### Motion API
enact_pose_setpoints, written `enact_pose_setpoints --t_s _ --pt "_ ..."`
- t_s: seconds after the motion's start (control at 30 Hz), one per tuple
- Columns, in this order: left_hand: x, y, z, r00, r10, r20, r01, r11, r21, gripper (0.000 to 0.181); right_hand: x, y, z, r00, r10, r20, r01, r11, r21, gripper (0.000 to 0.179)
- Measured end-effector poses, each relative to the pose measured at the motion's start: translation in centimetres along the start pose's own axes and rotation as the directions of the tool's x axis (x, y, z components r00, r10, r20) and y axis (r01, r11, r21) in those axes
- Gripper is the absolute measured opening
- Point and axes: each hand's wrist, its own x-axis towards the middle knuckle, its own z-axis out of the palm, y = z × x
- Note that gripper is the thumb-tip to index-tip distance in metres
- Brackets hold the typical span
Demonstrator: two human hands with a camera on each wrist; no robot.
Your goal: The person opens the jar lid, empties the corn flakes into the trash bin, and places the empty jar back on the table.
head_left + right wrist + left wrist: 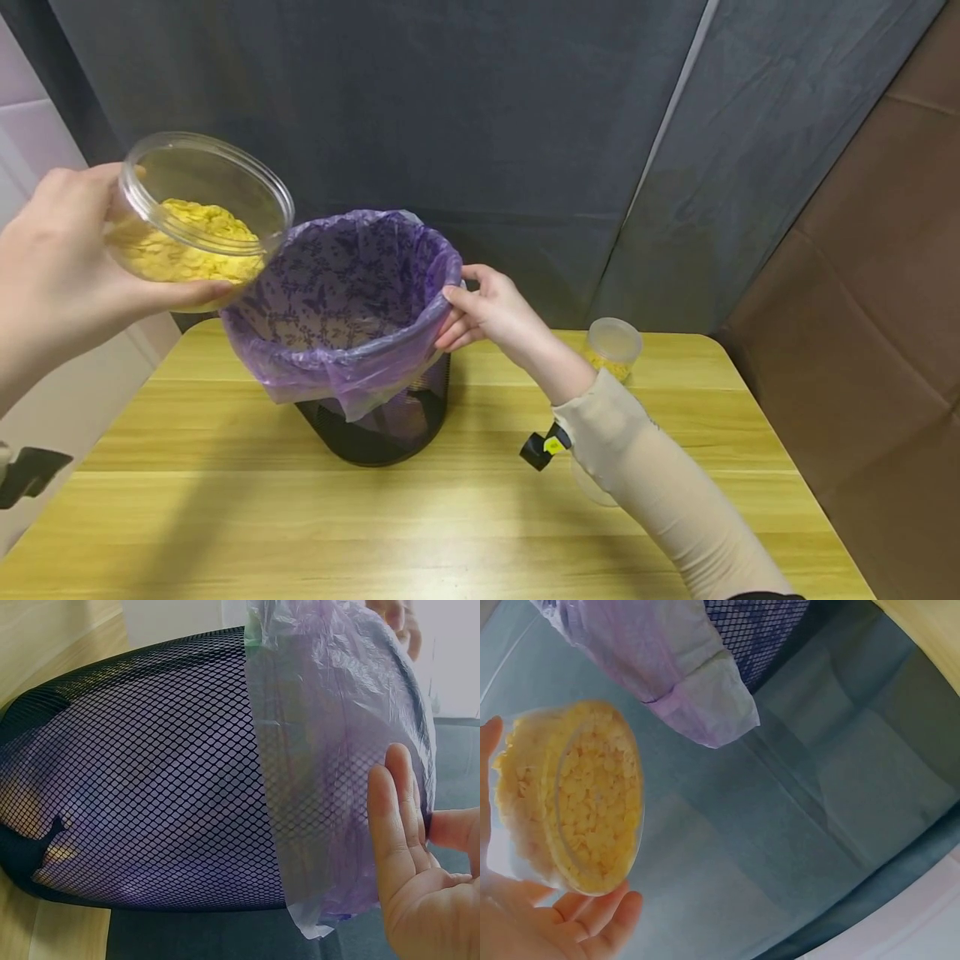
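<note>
My left hand (63,250) grips a clear plastic jar (217,244) without a lid, its thumb along the near side. Yellow flakes (210,221) fill part of the jar, which is tilted with its mouth partly toward the wastebasket. That black mesh wastebasket (375,429) stands on the table, lined with a purple patterned bag (337,367) folded over its rim. My right hand (487,317) pinches the rim and liner on the right side, thumb on top and fingers outside. In the left wrist view, flakes press against the jar's bottom (596,799).
A smaller clear container (613,346) with yellow bits stands at the back right of the wooden table (420,533). A clear round item (592,483) lies partly hidden under my right forearm. Grey fabric panels (412,100) rise behind the table, a brown one (862,292) at right.
</note>
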Motion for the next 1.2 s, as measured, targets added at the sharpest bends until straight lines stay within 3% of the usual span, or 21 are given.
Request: enact_pose_setpoints --t_s 0.5,0.73,1.03,1.2 --pt "0.3 -0.3 0.1 1.0 0.013 -0.006 -0.013 0.992 0.126 0.117 -0.1 0.1 0.0 1.0 -0.002 0.005 0.002 1.0 -0.008 0.043" --pt "0.5 -0.2 0.2 0.996 0.063 -0.06 -0.052 0.985 0.163 0.113 -0.1 0.1 -0.1 1.0 -0.007 0.014 0.008 1.0 -0.019 0.043" --pt "0.5 0.6 0.2 0.999 0.034 -0.023 -0.03 0.984 0.173 0.115 -0.1 0.0 -0.2 1.0 -0.006 0.018 0.007 1.0 -0.021 0.044" --pt "0.5 0.7 0.4 0.996 0.077 -0.053 -0.065 0.979 0.196 0.114 -0.1 -0.1 -0.3 1.0 0.002 0.017 -0.002 1.0 -0.017 0.044"
